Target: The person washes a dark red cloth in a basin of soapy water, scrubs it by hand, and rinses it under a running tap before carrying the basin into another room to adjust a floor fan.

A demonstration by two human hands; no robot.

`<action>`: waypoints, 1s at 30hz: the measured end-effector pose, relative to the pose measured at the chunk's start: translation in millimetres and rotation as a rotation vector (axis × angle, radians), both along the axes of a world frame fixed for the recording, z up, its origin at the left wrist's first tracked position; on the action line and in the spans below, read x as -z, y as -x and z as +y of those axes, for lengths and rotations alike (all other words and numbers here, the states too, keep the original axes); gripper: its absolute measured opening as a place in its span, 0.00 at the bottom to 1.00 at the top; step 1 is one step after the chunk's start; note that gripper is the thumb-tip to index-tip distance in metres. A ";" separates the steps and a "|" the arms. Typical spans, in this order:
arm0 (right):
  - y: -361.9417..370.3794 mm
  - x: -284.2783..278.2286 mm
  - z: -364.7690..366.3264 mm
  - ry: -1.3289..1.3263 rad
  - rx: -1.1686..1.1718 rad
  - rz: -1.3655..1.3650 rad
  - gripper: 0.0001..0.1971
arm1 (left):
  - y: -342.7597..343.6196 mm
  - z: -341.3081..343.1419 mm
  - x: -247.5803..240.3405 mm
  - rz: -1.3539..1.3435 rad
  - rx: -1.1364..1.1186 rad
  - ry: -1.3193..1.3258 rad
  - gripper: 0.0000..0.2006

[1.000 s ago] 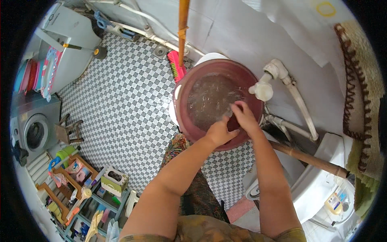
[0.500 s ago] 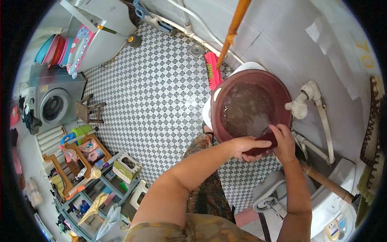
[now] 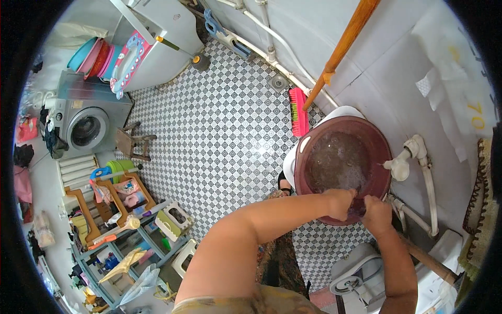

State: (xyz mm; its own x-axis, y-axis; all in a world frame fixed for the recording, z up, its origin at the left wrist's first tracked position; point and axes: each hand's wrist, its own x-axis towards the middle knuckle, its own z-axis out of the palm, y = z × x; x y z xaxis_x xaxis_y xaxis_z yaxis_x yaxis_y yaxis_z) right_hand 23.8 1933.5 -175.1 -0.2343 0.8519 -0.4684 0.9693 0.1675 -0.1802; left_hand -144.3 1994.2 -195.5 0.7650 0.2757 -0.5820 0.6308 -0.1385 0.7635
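A maroon basin with murky, bubbly water stands at the right, close to the wall. Over its near edge, my left hand is closed in a fist on a dark purplish wet cloth. Just to the right, my right hand grips the other end of that bunched cloth. Only a short stretch of it shows between the two fists; the rest is hidden by my fingers.
White pipes jut from the wall beside the basin. A pink broom head and an orange pole lean behind it. A wooden stool, washing machine and cluttered shelf line the left. A toilet sits near my right arm.
Both hands have tightened from a looser, fingers-forward hold into fists around the cloth, and the left wrist has turned over. The whole view has shifted, moving the scene right and slightly down.
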 end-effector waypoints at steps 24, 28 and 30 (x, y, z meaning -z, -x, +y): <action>39.7 53.8 -42.7 0.144 1.095 0.688 0.10 | 5.1 14.1 29.6 -0.212 0.251 -0.421 0.31; 36.3 57.8 -44.6 0.262 1.212 0.587 0.08 | 5.3 11.7 42.0 -0.239 0.164 -0.419 0.24; 50.1 38.6 -24.5 0.348 1.115 0.533 0.14 | 9.7 17.2 42.5 -0.230 0.136 -0.392 0.20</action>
